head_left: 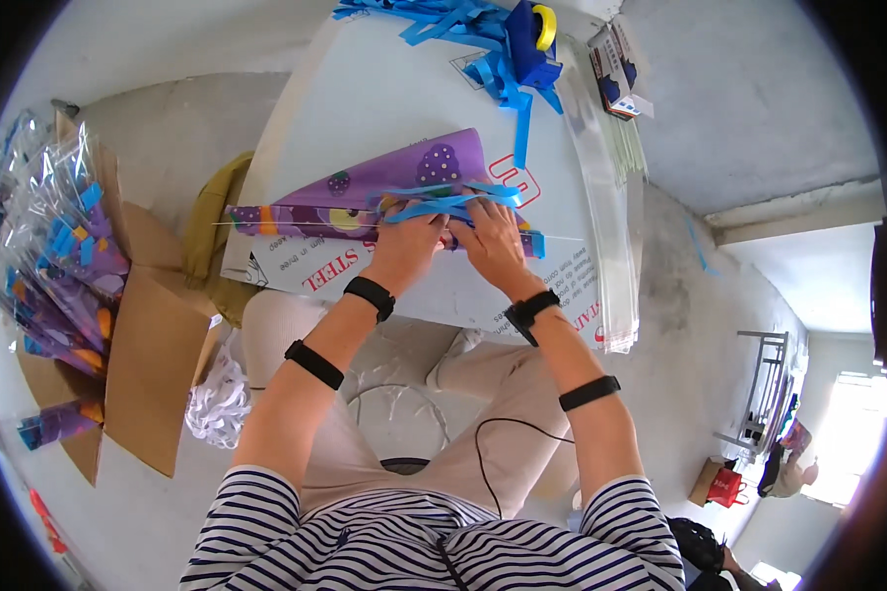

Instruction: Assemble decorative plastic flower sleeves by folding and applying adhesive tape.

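Observation:
A sheet of purple printed fabric [389, 165] lies on the table, its near edge gathered into a long roll [301, 220]. From both ends of the roll pokes a thin pale rod. Looped over the roll's middle is a blue ribbon [498, 191]. My left hand [411, 239] is closed at the loop, its fingertips partly hidden by the ribbon. Just right of it, my right hand [493, 239] presses on the roll with fingers bent around the same ribbon.
Blue ribbons [443, 22] and a blue tape dispenser [534, 51] lie at the table's far edge. Clear plastic sleeves [606, 227] line its right side. A cardboard box [158, 335] at left holds wrapped purple bundles [64, 286]. White strips [222, 402] hang near my leg.

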{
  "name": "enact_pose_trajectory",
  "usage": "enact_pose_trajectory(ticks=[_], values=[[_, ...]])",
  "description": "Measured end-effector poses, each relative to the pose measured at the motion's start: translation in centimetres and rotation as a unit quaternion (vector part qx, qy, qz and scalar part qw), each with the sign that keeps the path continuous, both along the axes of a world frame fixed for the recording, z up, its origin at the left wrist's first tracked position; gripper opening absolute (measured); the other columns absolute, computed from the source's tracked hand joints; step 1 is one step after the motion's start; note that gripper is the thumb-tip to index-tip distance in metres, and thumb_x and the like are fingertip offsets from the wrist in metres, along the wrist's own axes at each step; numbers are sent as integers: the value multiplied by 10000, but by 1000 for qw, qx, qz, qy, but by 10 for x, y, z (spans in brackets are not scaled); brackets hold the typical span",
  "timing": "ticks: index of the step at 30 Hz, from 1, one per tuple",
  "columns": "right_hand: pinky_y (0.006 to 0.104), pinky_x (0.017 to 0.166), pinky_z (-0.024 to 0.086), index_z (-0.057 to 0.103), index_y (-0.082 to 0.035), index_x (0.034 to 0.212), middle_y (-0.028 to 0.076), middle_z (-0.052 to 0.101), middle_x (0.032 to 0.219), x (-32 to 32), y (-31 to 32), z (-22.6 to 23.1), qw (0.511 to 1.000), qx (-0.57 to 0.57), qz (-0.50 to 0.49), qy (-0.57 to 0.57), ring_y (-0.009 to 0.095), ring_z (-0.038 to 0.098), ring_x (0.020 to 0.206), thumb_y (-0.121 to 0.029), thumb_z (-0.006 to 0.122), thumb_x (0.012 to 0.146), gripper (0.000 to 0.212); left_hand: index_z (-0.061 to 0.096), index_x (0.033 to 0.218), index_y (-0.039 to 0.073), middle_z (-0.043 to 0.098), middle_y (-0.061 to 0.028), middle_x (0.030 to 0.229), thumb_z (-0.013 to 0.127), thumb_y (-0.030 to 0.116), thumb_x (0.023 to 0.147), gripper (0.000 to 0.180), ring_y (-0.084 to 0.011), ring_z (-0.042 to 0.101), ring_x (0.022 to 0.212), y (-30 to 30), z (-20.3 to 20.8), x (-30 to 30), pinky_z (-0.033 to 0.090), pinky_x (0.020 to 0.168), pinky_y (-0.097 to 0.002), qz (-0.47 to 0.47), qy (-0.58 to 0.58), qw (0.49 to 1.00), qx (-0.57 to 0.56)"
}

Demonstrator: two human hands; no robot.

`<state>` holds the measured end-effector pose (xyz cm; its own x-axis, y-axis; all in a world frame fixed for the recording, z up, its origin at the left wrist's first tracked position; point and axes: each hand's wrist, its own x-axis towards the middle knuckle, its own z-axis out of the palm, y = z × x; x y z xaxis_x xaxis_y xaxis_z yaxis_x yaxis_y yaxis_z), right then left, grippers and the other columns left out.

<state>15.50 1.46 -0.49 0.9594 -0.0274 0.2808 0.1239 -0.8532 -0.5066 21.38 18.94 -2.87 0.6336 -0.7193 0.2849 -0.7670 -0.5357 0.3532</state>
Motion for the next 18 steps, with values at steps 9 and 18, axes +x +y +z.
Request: enact_pose_trajectory(ticks=[9, 18], values=[[508, 1034, 419, 584, -35, 1233, 177, 567, 1286, -15, -45, -23, 982, -78, -170, -33, 408, 499, 1198, 14, 663, 761, 481, 704, 1088, 67, 626, -29, 1049, 733, 194, 812, 306, -264, 603, 1061, 1, 4, -3, 443, 965, -450, -3, 6, 1000, -14], [474, 872, 492, 719, -59, 973, 181, 631, 1060, 37, -45, -33, 958, 14, -285, 32, 397, 586, 1029, -72, 652, 756, 228, 690, 1124, 73, 609, -35, 1138, 756, 218, 799, 361, -251, 569, 1125, -1, -2, 1, 443, 988, -426, -3, -39, 999, -3]])
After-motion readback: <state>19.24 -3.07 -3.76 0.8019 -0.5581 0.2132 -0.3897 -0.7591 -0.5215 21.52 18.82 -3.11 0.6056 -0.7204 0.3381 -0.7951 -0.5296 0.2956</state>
